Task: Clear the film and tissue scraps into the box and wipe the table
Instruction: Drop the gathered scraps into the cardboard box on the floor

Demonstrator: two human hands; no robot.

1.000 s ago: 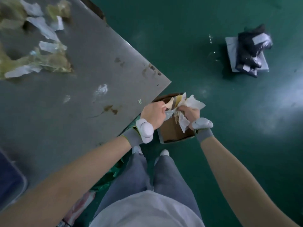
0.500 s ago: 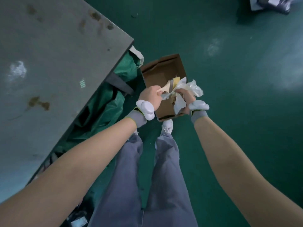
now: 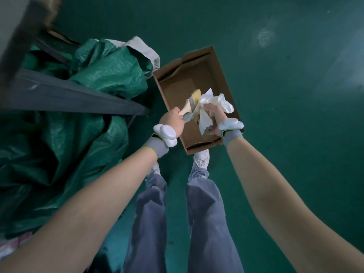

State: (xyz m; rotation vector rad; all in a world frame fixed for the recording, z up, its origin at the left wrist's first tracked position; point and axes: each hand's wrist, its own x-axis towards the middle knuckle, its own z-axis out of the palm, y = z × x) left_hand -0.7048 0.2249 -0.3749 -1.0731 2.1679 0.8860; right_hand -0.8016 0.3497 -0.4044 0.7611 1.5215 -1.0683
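Observation:
An open brown cardboard box lies on the green floor in front of my feet. Both hands hover over its near half. My left hand grips a small brush with a pale handle, a metal band and yellowish bristles. My right hand is closed on a crumpled bunch of white tissue and clear film scraps, which touch the brush bristles. The table shows only as a blurred edge at the top left; its top is out of view.
A dark table frame bar runs across the left, with crumpled green tarpaulin piled under it beside the box. My shoes stand just below the box. Green floor spreads to the right.
The view has tilted down and away from the table top. Both hands with brush and scraps have sunk lower over the box, which looks larger and fully in view.

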